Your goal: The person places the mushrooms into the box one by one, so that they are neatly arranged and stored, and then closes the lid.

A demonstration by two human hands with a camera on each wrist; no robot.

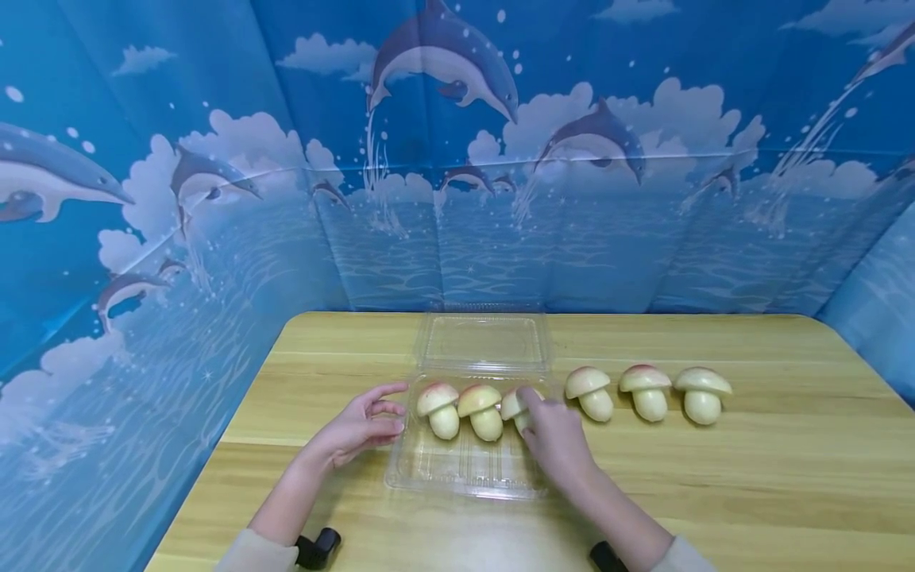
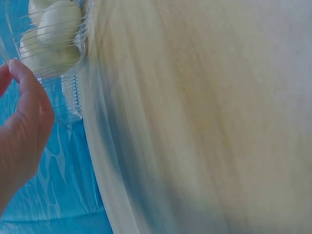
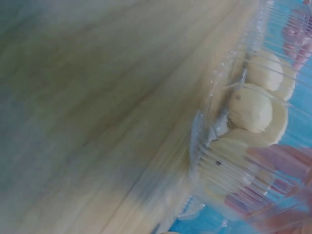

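Note:
A clear plastic clamshell box lies with its lid folded back. Two cream mushroom-shaped pieces with reddish-yellow caps, a left one and a middle one, sit side by side in it. My right hand holds a third mushroom-shaped piece by its cap, inside the box at the right end of the row; the fingers partly cover it. At the box's left rim is my left hand, fingers loosely bent and touching the edge. The left wrist view shows those fingertips against the clear plastic.
Right of the box, three more mushroom-shaped pieces stand in a row on the wooden table: a near one, a middle one and a far-right one. A blue dolphin-print curtain hangs behind the table.

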